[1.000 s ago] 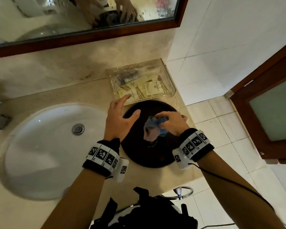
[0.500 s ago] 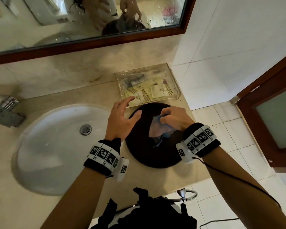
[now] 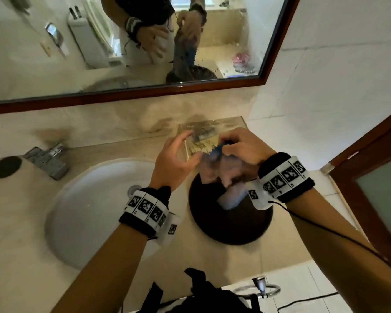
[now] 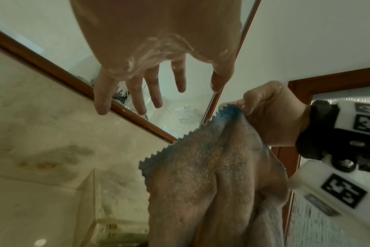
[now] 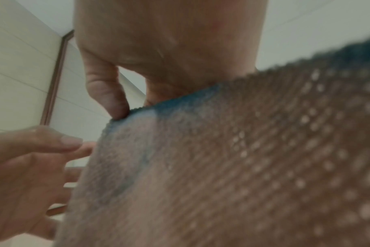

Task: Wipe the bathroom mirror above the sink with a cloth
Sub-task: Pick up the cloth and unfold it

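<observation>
One corner of the cloth (image 4: 213,167) was all I had, pinched between thumb and fingers of my right hand (image 3: 242,147), that grip clamped on the blue edge. From there it hung lengthwise, straight down, over the dark round tray (image 3: 230,220) on the bench (image 3: 20,256). My left hand (image 3: 174,161) was just beside it, fingers spread and holding nothing, nearer the sink (image 3: 81,211) than the right was. The mirror (image 3: 54,68) lay up and ahead of both hands, well apart from the cloth, so I judged the lift had to go forward and upward, and the right hand was the one placed to do it. Behind my hands stood a clear box (image 3: 212,127) with paper packets inside; I couldn't tell what else it held.
</observation>
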